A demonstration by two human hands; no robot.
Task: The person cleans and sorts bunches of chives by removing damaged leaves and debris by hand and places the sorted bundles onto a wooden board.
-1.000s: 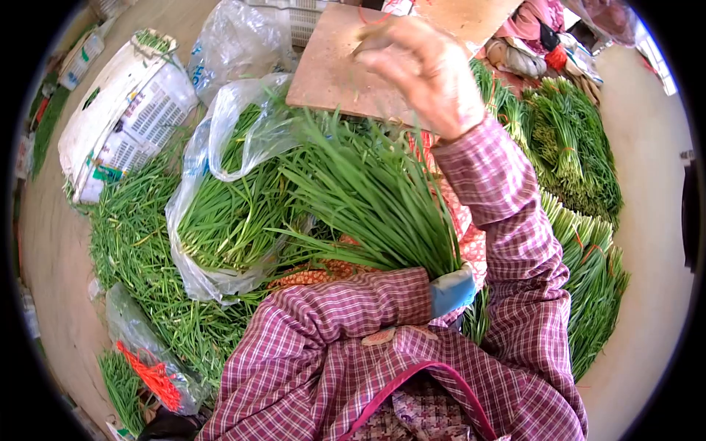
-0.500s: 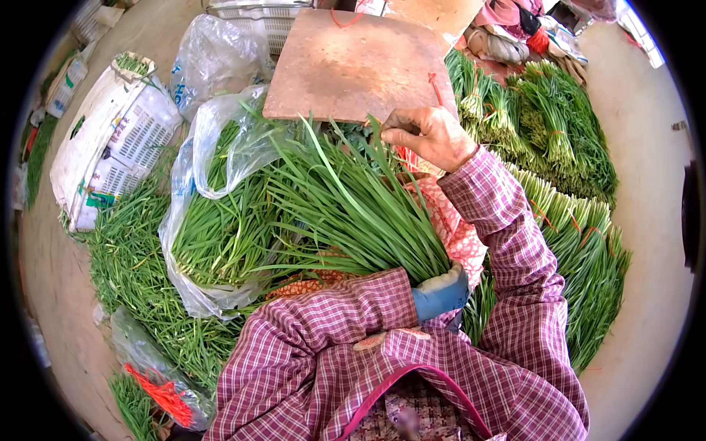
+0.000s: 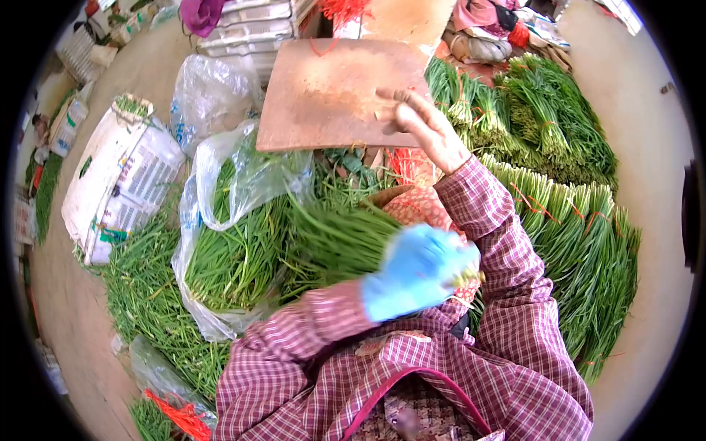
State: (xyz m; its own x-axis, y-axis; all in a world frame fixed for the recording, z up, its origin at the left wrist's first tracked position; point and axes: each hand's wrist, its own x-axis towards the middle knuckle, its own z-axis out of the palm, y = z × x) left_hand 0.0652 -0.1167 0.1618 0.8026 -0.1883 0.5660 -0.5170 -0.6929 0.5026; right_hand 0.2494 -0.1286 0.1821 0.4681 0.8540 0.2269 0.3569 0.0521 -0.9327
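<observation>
My left hand, in a blue glove and blurred by motion, is closed round a bunch of garlic chives. Their pale cut ends stick out on the right side of the fist, while the green leaves trail off to the left. Above it, my bare right hand is raised over the near right part of a brown board, its fingers stretched and apart. A tiny pale scrap shows by its fingertips, too small to name. Left of the bunch, a clear plastic bag holds more loose chives.
Tied chive bundles are stacked along my right side. Loose leaves cover the floor at left, beside a white sack. Orange-red ties lie at the lower left. White crates stand behind the board.
My left hand has swung up and forward from against my body, turning with the chives. My right hand has left the leaf tips and its fingers have opened. The view has shifted slightly.
</observation>
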